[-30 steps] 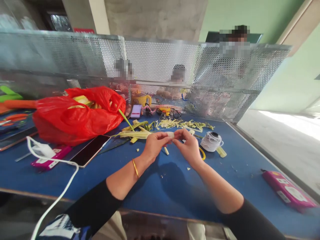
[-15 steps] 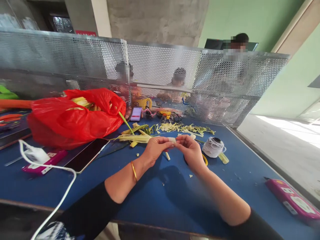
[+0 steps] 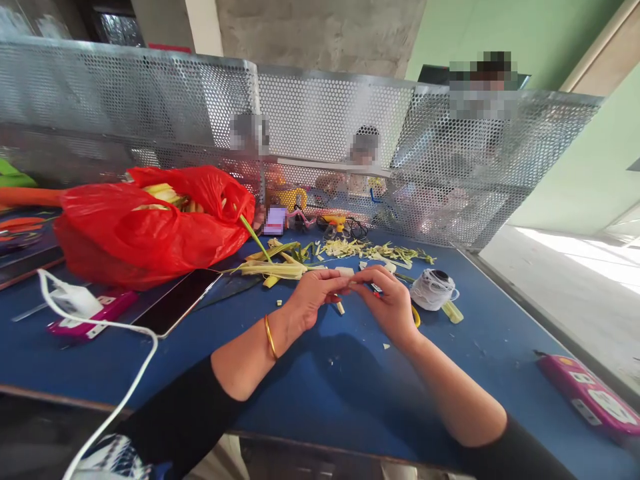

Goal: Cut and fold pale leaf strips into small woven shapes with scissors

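Note:
My left hand (image 3: 313, 297) and my right hand (image 3: 387, 303) meet fingertip to fingertip above the blue table (image 3: 310, 360). Both are pinched on a small pale rolled piece (image 3: 346, 273) that shows just above the fingers. A gold bangle (image 3: 270, 337) sits on my left wrist. Just behind my hands lie pale green and yellow leaf strips (image 3: 273, 267) and a scatter of small cuttings (image 3: 370, 251). A spool of white thread (image 3: 434, 289) stands right of my right hand, with a yellow loop (image 3: 415, 316) partly hidden behind that hand.
A red plastic bag (image 3: 150, 223) holding more leaves lies at the left. A dark phone (image 3: 175, 303), a pink case (image 3: 93, 320) and a white charger cable (image 3: 115, 373) lie near it. Another pink case (image 3: 585, 397) lies at the right edge. People sit behind a perforated metal screen (image 3: 325, 127).
My hands stay together on the small piece and have shifted slightly right and down. The pale piece now shows above the fingers rather than between them.

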The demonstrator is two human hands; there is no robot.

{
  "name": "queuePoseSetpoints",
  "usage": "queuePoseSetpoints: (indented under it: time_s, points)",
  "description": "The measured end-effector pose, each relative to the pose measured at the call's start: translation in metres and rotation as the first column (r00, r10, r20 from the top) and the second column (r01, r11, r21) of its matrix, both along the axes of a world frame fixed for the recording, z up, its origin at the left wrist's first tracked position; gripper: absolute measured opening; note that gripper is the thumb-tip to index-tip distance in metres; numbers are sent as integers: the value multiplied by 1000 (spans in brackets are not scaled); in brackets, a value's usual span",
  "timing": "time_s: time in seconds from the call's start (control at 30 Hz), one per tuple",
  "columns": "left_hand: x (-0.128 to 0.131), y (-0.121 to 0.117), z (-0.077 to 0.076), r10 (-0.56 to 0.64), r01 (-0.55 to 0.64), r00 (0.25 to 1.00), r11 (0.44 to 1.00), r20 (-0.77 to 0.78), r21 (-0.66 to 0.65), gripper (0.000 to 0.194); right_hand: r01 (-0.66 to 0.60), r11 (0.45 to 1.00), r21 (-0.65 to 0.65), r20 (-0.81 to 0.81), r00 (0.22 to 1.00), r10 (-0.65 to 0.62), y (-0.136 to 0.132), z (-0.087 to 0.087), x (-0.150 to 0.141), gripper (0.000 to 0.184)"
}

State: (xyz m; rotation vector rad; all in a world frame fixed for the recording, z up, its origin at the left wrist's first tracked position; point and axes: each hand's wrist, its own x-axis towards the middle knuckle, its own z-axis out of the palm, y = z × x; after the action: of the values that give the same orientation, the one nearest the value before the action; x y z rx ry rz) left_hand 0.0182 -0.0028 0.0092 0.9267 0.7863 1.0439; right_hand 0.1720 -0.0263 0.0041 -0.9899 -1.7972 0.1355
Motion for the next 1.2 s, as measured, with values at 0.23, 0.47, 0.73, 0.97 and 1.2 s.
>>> queuePoseSetpoints:
  time_s: [0.23, 0.47, 0.73, 0.97, 1.2]
  points:
    - [-1, 1, -3, 4, -3, 999, 999, -40, 35, 31, 13, 1000, -12, 42, 999, -12, 0, 2, 2, 12]
    - [5, -2, -5, 90, -88, 995, 994, -35, 58, 28, 76, 994, -79, 22, 997, -75, -1, 3, 1, 14]
    - [8, -4, -6, 157, -136, 982, 975, -107, 175, 14, 98, 972, -212, -75, 990, -116, 0, 2, 0, 14]
    - [9, -5, -5, 144, -118, 984, 968, -105, 222, 6, 118, 962, -248, -120, 981, -151, 1, 3, 0, 11]
    - [11, -5, -8, 110, -96, 992, 976, -64, 197, 15, 97, 963, -251, -227, 961, -156, 2, 2, -2, 10]
